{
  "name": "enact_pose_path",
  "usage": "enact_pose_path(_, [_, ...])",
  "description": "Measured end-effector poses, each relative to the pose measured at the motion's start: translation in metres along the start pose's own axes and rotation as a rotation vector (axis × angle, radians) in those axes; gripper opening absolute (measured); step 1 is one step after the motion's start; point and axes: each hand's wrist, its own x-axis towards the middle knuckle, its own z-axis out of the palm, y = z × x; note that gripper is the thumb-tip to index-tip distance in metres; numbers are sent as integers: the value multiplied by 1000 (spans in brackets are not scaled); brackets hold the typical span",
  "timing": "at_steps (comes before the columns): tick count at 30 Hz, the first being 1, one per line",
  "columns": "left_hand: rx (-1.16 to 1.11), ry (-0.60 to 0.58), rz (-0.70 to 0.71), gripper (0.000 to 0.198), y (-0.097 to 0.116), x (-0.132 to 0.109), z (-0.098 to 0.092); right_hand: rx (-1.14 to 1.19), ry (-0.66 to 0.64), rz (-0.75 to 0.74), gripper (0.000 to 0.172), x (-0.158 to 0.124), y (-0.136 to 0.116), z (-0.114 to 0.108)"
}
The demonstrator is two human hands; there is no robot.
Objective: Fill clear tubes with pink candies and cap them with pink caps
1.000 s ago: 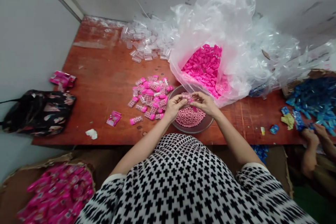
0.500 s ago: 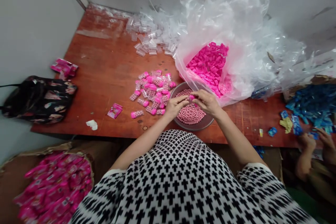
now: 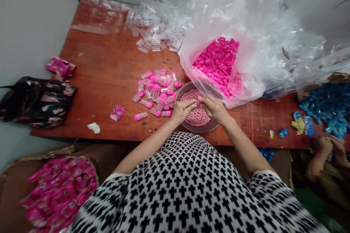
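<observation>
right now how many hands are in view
4: the person's left hand and right hand over the bowl, plus a co-worker's nearer hand and other hand by the right edge. Others may be hidden.

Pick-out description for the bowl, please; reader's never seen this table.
On the red-brown table, find the big translucent bag opening onto bright pink pieces. At its near edge, below the person's left hand and right hand, sits a round grey bowl. Unlike the small capped bottles heaped to its left, it holds loose pink beads.

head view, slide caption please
Left hand and right hand hold a small pink piece over a bowl of pink beads.
</observation>
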Motion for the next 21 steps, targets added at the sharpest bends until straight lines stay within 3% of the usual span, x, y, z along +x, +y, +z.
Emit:
enact_pose_path(3, [-170, 9, -151, 37, 1, 3, 5, 204, 2, 94, 27, 8, 2, -11])
enact_pose_path(6, [-396, 49, -256, 47, 8, 5, 6, 567, 66, 299, 35, 7, 1, -21])
enact_pose_path(10, [-548, 94, -312, 47, 12, 5, 2, 954, 136, 486, 40, -9, 7, -12])
enact_pose_path(14, [-459, 102, -244, 46, 6, 3, -3, 1068, 203, 550, 36, -18, 14, 8])
enact_pose_path(17, [-274, 98, -147, 40, 4, 1, -6, 1119, 250, 556, 34, -11, 11, 9])
enact_pose_path(21, [-120, 21, -13, 27, 9, -1, -7, 1220, 15, 631, 38, 3, 0, 1])
